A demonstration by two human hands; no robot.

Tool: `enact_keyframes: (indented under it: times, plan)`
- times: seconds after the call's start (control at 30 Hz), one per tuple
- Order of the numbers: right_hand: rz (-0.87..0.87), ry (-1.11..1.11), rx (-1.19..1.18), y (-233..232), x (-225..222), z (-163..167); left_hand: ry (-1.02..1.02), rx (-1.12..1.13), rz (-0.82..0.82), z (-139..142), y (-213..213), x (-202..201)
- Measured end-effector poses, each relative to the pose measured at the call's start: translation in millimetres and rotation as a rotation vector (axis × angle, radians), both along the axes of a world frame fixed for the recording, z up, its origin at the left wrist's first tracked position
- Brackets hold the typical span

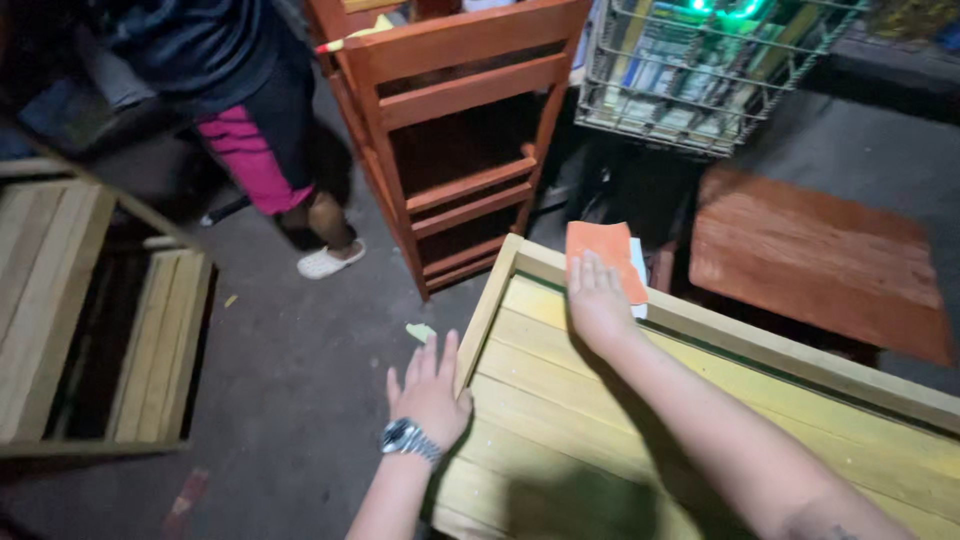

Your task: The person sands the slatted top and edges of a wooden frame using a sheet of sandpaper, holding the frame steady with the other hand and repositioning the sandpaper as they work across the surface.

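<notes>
My right hand (597,298) lies flat on an orange sheet of sandpaper (600,253), pressing it onto the far rim of a pale yellow-painted wooden frame (760,345) with slats. My left hand (428,388), with a metal wristwatch, rests with fingers spread against the frame's left edge and holds nothing. The hand hides the sandpaper's lower part. A white scrap shows beside the sandpaper.
A reddish wooden chair frame (455,130) stands just beyond. A wire basket (700,70) of packages sits at the back right, a red-brown board (820,255) below it. Another person's leg and white shoe (328,260) are at the left, near an unpainted slatted frame (90,320).
</notes>
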State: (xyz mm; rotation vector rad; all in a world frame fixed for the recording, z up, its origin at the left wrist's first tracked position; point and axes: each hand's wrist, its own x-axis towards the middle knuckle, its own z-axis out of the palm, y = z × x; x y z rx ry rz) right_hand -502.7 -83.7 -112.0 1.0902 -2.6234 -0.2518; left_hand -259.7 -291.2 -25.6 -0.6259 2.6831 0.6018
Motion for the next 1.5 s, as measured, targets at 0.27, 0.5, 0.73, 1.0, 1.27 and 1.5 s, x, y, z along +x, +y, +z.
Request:
enact_keyframes:
  times: [0.27,0.5,0.73,1.0,1.27,1.5]
  plan:
    - [0.010,-0.033,-0.150,-93,-8,-1,0.107,0.090,0.150,-8,5,32]
    - [0.078,-0.049,-0.039,-27,7,12,0.140,0.055,0.182,-2,14,42]
    - [0.076,-0.043,-0.121,-75,-3,10,0.173,0.018,0.173,-1,19,41]
    - [0.139,-0.386,-0.243,-70,-4,37,0.135,0.082,0.249,9,18,76]
    - [0.210,-0.280,-0.078,-84,106,25,0.111,0.060,0.265,9,21,79]
    - [0.335,-0.260,0.169,-70,74,33,0.159,0.077,0.260,7,19,78]
